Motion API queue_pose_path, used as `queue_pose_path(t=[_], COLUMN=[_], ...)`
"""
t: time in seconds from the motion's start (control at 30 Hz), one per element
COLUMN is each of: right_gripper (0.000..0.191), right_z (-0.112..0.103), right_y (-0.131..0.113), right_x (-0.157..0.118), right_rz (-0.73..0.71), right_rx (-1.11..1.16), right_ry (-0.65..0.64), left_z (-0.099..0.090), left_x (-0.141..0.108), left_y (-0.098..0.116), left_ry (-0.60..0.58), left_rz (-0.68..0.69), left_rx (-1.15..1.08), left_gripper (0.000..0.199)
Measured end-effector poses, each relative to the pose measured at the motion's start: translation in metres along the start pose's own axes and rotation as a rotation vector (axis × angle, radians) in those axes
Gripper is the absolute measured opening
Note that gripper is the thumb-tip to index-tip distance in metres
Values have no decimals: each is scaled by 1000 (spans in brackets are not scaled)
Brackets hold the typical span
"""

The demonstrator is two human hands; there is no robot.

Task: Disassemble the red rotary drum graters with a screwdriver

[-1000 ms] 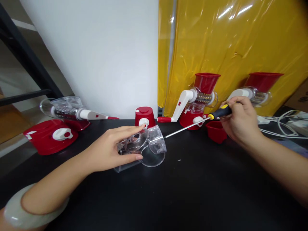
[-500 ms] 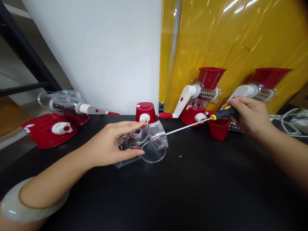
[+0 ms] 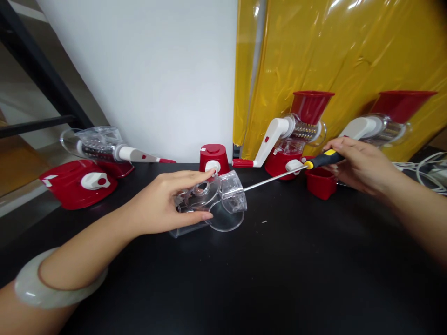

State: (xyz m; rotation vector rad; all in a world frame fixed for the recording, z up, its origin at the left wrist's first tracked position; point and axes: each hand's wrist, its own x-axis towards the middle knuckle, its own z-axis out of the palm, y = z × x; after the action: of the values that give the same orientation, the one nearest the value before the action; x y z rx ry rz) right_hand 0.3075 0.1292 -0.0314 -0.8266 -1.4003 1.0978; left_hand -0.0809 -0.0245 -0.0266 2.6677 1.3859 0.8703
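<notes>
While One Side Steadies and the Other Drives: Grip and Alignment

Because the screwdriver (image 3: 317, 162) has a long, slim shaft, a slight tilt at its handle is likely to shift its tip. The right hand (image 3: 365, 163) is closed around that handle. The left hand (image 3: 162, 200) is clamped on the clear plastic housing (image 3: 212, 197), its thumb on the near side and its fingers on the far side, fingertips apart. The housing lies on the black table (image 3: 244, 279), in front of a red base (image 3: 213, 156) and to the left of a red cup (image 3: 321, 185).

Brace the housing down against the table and keep the left fingers out of the shaft's line. Apply steady force along the shaft only; sideways load would probably slew the housing. Whether the tip is seated in a fastener cannot be told; confirm seating before applying torque.

Orientation: the screwdriver's long axis slopes down from its handle at right to its tip at left, aimed at the housing. The housing's short neck faces right, toward the tool. Its body runs leftward beneath the left hand, which hides part of it, so its full long axis cannot be established.
</notes>
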Motion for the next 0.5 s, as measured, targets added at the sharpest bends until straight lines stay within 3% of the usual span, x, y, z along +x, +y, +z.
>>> queue_pose_path(t=[0.2, 0.5], right_gripper=[25, 17], right_z=[1, -4], right_y=[-5, -15], right_x=[-2, -4], right_rz=[-22, 106], right_rx=[-47, -30], right_ry=[22, 32], left_z=[0, 0], left_x=[1, 0], left_y=[1, 2], left_ry=[8, 23], left_rz=[2, 4], left_rx=[-7, -3], left_gripper=[71, 70])
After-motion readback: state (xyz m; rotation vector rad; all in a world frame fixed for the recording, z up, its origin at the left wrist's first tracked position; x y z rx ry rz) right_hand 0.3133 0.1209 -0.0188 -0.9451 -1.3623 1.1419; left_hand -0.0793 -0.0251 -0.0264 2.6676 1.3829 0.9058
